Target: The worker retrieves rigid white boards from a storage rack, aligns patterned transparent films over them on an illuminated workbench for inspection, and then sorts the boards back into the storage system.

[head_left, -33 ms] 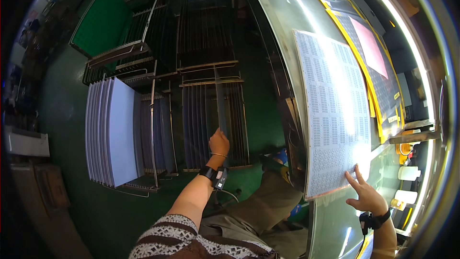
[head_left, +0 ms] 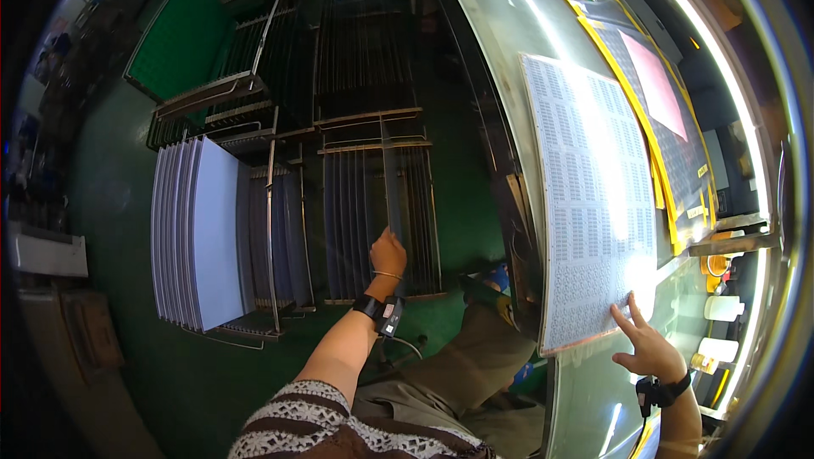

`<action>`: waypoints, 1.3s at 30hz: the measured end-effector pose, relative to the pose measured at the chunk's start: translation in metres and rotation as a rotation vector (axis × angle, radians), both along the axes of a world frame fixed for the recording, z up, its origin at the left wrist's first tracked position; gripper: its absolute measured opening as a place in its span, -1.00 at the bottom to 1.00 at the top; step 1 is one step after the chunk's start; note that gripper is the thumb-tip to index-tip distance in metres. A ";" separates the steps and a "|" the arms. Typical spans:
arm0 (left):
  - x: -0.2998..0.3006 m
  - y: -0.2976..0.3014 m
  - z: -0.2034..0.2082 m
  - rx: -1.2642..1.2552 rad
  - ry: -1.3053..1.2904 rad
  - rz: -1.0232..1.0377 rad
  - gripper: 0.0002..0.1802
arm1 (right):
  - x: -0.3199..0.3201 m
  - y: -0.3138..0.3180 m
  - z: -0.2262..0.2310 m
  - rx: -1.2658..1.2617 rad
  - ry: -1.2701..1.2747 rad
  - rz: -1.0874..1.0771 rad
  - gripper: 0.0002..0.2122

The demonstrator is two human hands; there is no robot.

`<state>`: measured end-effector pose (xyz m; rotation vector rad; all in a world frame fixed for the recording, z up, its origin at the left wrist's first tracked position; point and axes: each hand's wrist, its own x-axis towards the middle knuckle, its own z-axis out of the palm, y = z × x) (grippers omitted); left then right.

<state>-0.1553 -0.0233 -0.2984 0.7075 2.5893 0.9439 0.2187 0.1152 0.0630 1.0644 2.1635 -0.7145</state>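
My left hand [head_left: 388,253] is closed on the near edge of a thin dark panel [head_left: 391,175], which stands upright in a slotted rack [head_left: 373,150]. Its fingers curl round that edge. More dark panels fill the slots to the left. On the bench at my right lies a flat white panel [head_left: 585,204] printed with a dense grid of small grey patterns and edged in copper colour. My right hand [head_left: 651,349] has its fingers spread, with the fingertips resting at the white panel's near right corner. Glare hides part of that corner.
Left of my hand stands a rack of upright pale panels [head_left: 216,238]. Behind it, a green panel [head_left: 182,35] leans in another rack. Yellow-edged dark sheets [head_left: 657,111] with a pink sheet [head_left: 653,81] lie along the bench's right side. White containers [head_left: 723,307] stand near a bright tube light.
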 end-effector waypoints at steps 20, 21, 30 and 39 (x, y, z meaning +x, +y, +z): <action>-0.025 -0.005 -0.086 0.161 0.379 0.174 -0.46 | -0.003 0.002 -0.006 0.012 0.017 0.029 -0.17; -0.035 -0.014 -0.083 0.161 0.377 0.175 -0.46 | 0.000 0.001 -0.006 0.012 0.014 0.029 -0.17; -0.092 -0.012 -0.121 -0.600 -0.133 -0.109 -0.56 | -0.004 0.011 -0.013 0.003 -0.050 -0.011 -0.16; -0.103 -0.007 -0.151 -0.704 -0.015 -0.192 -0.75 | -0.021 0.017 -0.012 -0.004 -0.075 0.059 -0.16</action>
